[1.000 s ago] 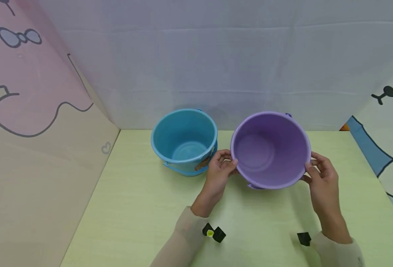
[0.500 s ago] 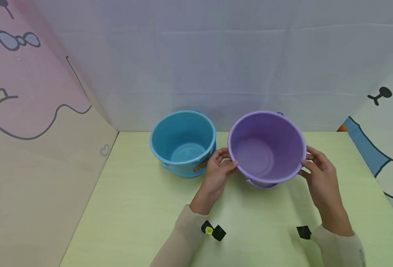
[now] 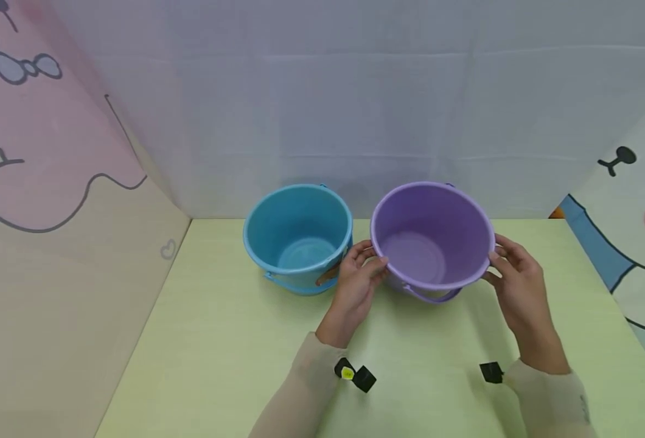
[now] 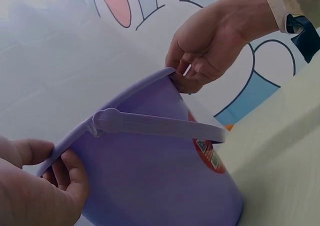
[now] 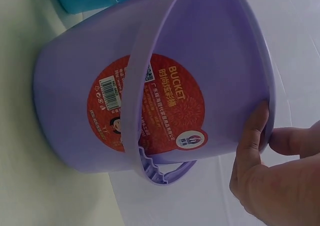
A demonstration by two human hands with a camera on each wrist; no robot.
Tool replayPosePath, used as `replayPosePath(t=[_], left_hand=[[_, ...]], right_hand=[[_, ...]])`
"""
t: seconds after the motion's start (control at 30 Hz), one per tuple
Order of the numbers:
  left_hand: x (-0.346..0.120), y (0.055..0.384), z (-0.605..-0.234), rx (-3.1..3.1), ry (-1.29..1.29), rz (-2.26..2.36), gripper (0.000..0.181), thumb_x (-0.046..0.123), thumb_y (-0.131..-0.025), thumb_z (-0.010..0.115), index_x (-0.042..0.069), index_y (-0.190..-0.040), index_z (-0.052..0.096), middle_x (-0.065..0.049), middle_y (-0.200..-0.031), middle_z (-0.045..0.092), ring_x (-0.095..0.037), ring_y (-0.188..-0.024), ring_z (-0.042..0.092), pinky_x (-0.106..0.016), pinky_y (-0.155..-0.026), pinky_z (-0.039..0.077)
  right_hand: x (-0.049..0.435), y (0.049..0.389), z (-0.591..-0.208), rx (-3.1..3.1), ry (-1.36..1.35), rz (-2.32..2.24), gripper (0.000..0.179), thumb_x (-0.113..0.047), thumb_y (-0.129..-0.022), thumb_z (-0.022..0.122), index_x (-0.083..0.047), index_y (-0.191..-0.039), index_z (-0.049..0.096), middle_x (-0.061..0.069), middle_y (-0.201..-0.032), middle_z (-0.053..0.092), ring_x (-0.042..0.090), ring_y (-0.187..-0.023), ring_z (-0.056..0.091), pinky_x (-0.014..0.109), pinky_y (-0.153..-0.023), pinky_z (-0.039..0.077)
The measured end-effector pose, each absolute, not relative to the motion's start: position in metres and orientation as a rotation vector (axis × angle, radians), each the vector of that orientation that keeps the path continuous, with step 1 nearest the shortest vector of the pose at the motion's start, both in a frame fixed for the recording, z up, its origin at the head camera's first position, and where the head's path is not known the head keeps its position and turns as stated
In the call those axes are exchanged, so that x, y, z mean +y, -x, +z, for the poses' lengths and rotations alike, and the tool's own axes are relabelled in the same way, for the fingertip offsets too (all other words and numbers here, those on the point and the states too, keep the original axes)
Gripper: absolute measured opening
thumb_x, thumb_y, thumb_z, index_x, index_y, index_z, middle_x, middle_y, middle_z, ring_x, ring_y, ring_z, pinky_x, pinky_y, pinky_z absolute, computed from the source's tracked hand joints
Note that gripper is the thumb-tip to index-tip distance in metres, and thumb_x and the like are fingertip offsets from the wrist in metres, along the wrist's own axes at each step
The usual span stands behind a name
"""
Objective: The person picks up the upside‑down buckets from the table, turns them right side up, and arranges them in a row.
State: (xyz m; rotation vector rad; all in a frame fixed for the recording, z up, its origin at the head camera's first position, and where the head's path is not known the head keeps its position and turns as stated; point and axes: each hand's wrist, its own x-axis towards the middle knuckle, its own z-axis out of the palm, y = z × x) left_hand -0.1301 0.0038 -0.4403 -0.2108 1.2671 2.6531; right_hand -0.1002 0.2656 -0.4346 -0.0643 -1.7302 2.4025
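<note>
A purple bucket (image 3: 437, 231) is held by its rim between both hands, its mouth facing up and toward me. My left hand (image 3: 355, 286) pinches the rim's left side, thumb over the edge and fingers beneath. On the opposite side my right hand (image 3: 522, 283) grips the rim the same way. The bucket's handle (image 4: 160, 125) hangs down along its outer wall. A red round label (image 5: 180, 101) shows on the bucket's side in the right wrist view. Just left of my left hand, a blue bucket (image 3: 300, 228) stands upright on the table.
The pale green table (image 3: 218, 365) meets a white cloth backdrop (image 3: 322, 109) behind the buckets. Side panels with cartoon drawings (image 3: 54, 182) border it left and right. The blue bucket's handle (image 3: 300, 289) hangs at its front.
Both hands have moved the purple bucket slightly left, and its mouth has tipped back toward upright. Its lowered handle shows more at the front. The head view has shifted a little.
</note>
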Motion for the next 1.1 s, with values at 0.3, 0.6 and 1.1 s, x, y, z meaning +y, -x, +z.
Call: replayPosePath(t=[0.3,0.6,1.1], left_hand=[[0.009,0.137,-0.438,1.226,0.249,2.696,0.036,-0.015,-0.096,0.060,0.000,-0.128,0.053,-0.007,-0.109,0.057,-0.016,-0.091,0.060,-0.026,-0.077,0.054],[0.012,0.144,-0.437,1.184,0.295,2.722,0.034,-0.016,-0.095,0.059,0.003,-0.122,0.053,-0.007,-0.106,0.057,-0.016,-0.091,0.059,-0.025,-0.075,0.054],[0.012,0.147,-0.437,1.148,0.334,2.736,0.032,-0.015,-0.096,0.059,0.006,-0.120,0.054,-0.005,-0.103,0.058,-0.014,-0.086,0.059,-0.024,-0.073,0.054]], right_hand=[[0.265,0.115,-0.432,-1.631,0.076,2.476,0.023,-0.001,-0.106,0.061,-0.005,-0.129,0.065,0.003,-0.108,0.066,0.010,-0.094,0.067,0.022,-0.076,0.061],[0.261,0.124,-0.430,-1.584,0.115,2.507,0.020,-0.001,-0.105,0.062,-0.004,-0.125,0.067,0.004,-0.108,0.066,0.011,-0.092,0.067,0.021,-0.074,0.061],[0.257,0.130,-0.429,-1.581,0.171,2.489,0.018,-0.002,-0.105,0.062,-0.004,-0.122,0.069,0.003,-0.108,0.066,0.010,-0.092,0.066,0.019,-0.073,0.060]])
